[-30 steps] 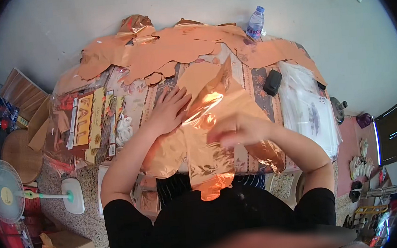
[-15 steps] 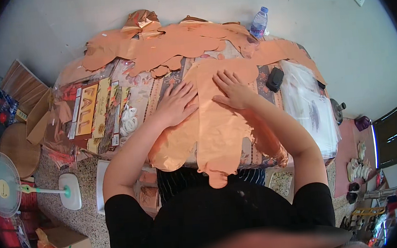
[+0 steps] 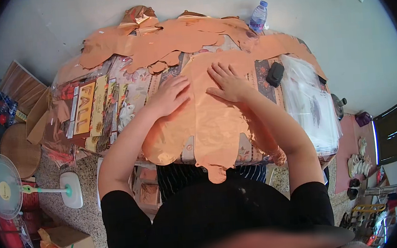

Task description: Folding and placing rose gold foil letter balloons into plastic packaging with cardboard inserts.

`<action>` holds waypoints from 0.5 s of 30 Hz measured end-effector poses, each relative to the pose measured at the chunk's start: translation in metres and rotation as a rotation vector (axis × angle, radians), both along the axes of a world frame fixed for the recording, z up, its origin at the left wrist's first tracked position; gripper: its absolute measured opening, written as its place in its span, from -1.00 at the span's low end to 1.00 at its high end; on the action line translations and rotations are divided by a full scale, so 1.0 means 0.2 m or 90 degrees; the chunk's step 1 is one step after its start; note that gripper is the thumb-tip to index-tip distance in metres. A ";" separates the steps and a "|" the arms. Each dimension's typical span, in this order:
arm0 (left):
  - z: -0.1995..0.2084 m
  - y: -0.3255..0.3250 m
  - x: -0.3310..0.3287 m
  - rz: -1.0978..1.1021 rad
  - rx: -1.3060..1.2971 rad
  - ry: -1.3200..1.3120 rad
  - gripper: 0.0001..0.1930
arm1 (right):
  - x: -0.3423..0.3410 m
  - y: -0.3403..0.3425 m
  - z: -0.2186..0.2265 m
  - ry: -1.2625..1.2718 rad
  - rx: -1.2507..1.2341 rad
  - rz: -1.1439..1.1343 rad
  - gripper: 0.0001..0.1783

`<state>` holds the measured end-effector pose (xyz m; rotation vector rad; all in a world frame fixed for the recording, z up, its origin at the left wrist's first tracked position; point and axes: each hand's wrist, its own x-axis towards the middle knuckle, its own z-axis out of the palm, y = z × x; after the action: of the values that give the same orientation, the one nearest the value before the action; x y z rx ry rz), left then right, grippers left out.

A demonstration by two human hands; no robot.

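A flat, uninflated rose-gold foil balloon (image 3: 215, 132) lies across the front of the table, its narrow tab hanging over the near edge towards my lap. My left hand (image 3: 171, 97) rests palm down on its left part, fingers stretched out and fairly close together. On its upper right part my right hand (image 3: 229, 84) lies flat with the fingers spread. Neither hand grips anything. Along the far side of the table is a heap of similar flat foil balloons (image 3: 163, 39), overlapping one another.
Printed packets (image 3: 86, 108) and a bundle of white ribbon (image 3: 127, 113) lie at the left. At the right are a small black object (image 3: 275, 74) and a stack of clear plastic bags (image 3: 313, 109). A water bottle (image 3: 258, 17) stands at the back. A fan (image 3: 3, 188) is on the floor.
The whole view has shifted slightly. The fingers of my left hand lie closer together than before. My right hand stays flat in about the same place on the foil balloon.
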<state>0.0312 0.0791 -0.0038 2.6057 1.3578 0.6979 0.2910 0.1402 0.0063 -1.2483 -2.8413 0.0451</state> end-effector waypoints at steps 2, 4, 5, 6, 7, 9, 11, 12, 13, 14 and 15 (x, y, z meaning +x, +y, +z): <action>0.03 0.03 0.00 0.002 -0.051 -0.086 -0.59 | -0.01 0.01 -0.01 -0.010 0.002 0.003 -0.09; 0.03 0.06 0.03 0.009 0.056 -0.130 -0.69 | -0.02 0.02 -0.02 -0.004 0.016 -0.003 -0.08; 0.05 0.08 0.05 -0.011 0.054 -0.115 -0.68 | -0.02 0.02 -0.02 -0.005 0.013 -0.003 -0.08; 0.05 0.09 0.07 -0.010 0.051 -0.117 -0.68 | -0.02 0.03 -0.02 -0.011 0.011 -0.004 -0.08; 0.05 0.10 0.09 -0.006 0.010 -0.090 -0.64 | -0.02 0.03 -0.02 -0.017 0.010 -0.006 -0.08; 0.01 0.10 0.12 -0.003 -0.038 -0.065 -0.60 | -0.02 0.03 -0.02 -0.012 0.014 -0.006 -0.08; -0.02 0.09 0.14 0.015 0.042 -0.007 -0.52 | -0.02 0.03 -0.02 -0.006 0.019 -0.008 -0.07; -0.03 0.09 0.13 0.015 0.039 -0.008 -0.52 | -0.03 0.02 -0.01 -0.016 0.022 -0.012 -0.07; -0.03 0.09 0.12 0.016 0.017 -0.010 -0.49 | -0.04 0.02 -0.01 -0.027 0.025 -0.016 -0.07; -0.04 0.10 0.11 0.018 -0.004 -0.013 -0.46 | -0.05 0.01 0.00 -0.028 0.024 -0.017 -0.07; -0.05 0.10 0.11 0.017 -0.005 -0.013 -0.46 | -0.05 0.00 0.00 -0.026 0.017 -0.025 -0.07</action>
<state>0.0533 0.0983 -0.0128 2.5722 1.3893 0.7203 0.2809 0.1404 0.0071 -1.3138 -2.8397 -0.0201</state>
